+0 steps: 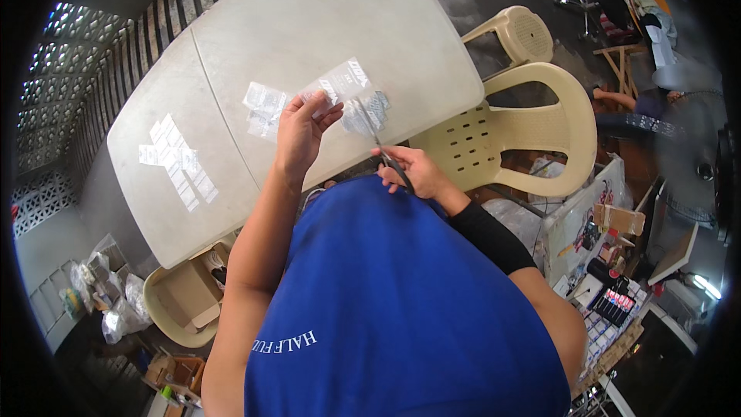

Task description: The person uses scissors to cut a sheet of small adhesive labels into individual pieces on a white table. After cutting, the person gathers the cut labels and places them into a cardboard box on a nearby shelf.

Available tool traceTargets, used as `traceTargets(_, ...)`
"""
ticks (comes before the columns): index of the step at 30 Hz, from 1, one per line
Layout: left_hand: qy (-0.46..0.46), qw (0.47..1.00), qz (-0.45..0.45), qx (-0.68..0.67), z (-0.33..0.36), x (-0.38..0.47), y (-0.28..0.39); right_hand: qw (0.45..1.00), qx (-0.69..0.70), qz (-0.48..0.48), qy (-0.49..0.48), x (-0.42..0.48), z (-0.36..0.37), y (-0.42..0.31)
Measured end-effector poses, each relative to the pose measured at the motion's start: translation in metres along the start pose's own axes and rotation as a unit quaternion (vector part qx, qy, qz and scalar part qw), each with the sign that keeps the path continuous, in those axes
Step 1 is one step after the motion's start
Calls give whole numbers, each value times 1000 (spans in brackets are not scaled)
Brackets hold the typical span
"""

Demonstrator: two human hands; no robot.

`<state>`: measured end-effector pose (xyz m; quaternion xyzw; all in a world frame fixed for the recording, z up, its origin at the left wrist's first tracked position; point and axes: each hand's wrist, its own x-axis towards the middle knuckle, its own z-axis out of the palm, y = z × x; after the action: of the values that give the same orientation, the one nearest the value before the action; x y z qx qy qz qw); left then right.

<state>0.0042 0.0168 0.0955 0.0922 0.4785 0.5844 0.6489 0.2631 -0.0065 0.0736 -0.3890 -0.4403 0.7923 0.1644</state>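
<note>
My left hand (304,130) pinches a translucent plastic sheet with white printing (349,78) between thumb and fingers, above the table. In my right hand (419,172) is a pair of scissors (369,119) with dark handles. Its blades point up toward the sheet's right part; whether they touch it I cannot tell. Beneath and left of the sheet lies a small pile of printed translucent pieces (263,101). More cut pieces (379,107) lie on the right, partly behind the blades. Farther left, several printed strips (173,153) overlap on the tabletop.
The pale folding table (324,6) has a seam across it. A cream plastic chair (538,127) stands against its right edge, with another chair (529,35) beyond. At lower left, a chair holds an open cardboard box (185,295). A fan (694,168) and a cluttered workbench (608,307) are at right.
</note>
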Motion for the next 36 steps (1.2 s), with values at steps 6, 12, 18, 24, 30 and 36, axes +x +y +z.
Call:
traceTargets(6, 8, 999, 3, 35, 10, -3, -15, 999, -38, -6, 28, 11, 17, -11)
traceTargets(12, 21, 999, -12, 42, 11, -4, -22, 996, -58, -24, 67, 17, 23, -9)
traceTargets(18, 22, 999, -17, 39, 11, -3, -26, 994, -71, -32, 77, 18, 23, -8)
traceTargets(24, 23, 999, -21, 44, 11, -1, -26, 991, -100, -28, 83, 17, 22, -10)
traceTargets(30, 17, 998, -36, 55, 7, 2, -31, 990, -104, -17, 89, 16, 21, -11)
traceTargets(36, -4, 993, -99, 59, -4, 2, -36, 993, -57, 23, 106, 20, 18, -9)
